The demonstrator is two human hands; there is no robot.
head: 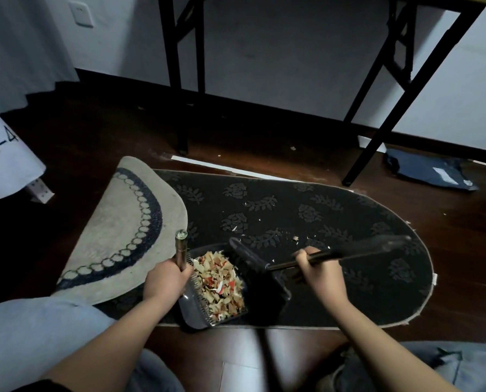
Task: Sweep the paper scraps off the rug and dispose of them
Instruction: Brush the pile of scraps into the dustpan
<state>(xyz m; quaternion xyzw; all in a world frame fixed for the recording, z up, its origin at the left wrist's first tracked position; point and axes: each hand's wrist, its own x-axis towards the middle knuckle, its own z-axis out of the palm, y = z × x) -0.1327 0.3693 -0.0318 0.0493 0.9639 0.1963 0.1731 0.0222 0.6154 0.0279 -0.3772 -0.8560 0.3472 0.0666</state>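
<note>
My left hand (167, 278) grips the heaped dustpan (208, 301) handle, right hand (317, 268) grips the brush (253, 260) beside it; tilting risks spilling scraps (220, 284) onto the rug (307, 222).

Dark wood floor (100, 142) carried an oval black rug (335, 222) w/ leaf-and-rose pattern; its left end was folded back, pale underside w/ dark ring border up. Dustpan (208, 295) rested on the rug near the front edge, filled w/ paper scraps (222, 284); a few loose scraps lay on the rug beyond it. Also on the floor: black table legs (179, 80), a white strip (225, 166) just behind the rug, a dark blue bag (428, 172) at far right.
</note>
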